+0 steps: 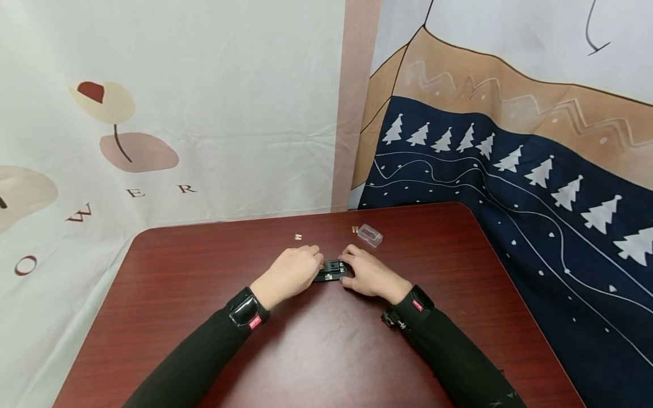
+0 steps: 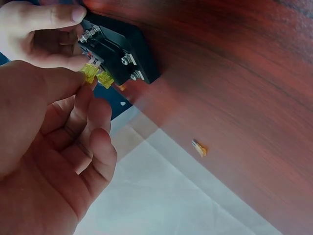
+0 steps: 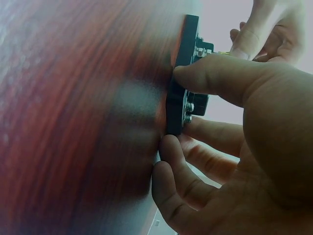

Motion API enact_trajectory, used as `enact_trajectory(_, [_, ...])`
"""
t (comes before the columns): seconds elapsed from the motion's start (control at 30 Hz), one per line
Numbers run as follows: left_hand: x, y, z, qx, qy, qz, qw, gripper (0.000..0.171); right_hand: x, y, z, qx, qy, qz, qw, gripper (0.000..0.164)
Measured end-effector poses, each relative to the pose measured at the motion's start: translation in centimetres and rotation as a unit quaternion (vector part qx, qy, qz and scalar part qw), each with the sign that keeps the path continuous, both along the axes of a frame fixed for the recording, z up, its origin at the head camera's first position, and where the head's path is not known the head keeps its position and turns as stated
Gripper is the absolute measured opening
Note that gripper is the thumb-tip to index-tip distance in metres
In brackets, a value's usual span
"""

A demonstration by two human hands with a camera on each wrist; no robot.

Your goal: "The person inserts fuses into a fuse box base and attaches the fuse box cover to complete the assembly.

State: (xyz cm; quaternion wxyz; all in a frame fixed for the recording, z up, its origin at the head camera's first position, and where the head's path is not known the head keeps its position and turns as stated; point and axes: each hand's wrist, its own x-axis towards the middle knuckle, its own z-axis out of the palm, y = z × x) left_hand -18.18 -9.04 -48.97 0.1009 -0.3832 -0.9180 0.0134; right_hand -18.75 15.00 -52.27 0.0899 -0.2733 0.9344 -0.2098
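Note:
A black fuse block with metal screw terminals lies on the table between my two hands. Between thumb and fingertips my left hand pinches a yellow blade fuse, right at the block's slots. A second yellow fuse sits beside it on the block. My right hand grips the end of the block, its thumb on one edge and its fingers at the opposite edge. The head view hides the pinched fuse behind my left fingers.
Beyond the hands lies a clear plastic box, with small pale pieces just left of it. Another small piece lies farther left; the left wrist view shows a loose amber fuse on the table. Fabric hangs behind the table's far edge.

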Motion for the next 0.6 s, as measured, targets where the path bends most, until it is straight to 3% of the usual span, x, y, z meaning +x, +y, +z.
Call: enact_trajectory(0.6, [0.12,0.15,-0.28,0.018,-0.009,0.007,0.9998,0.012,0.04,0.06,-0.12,-0.005,-0.004,-0.001,1.000,0.045])
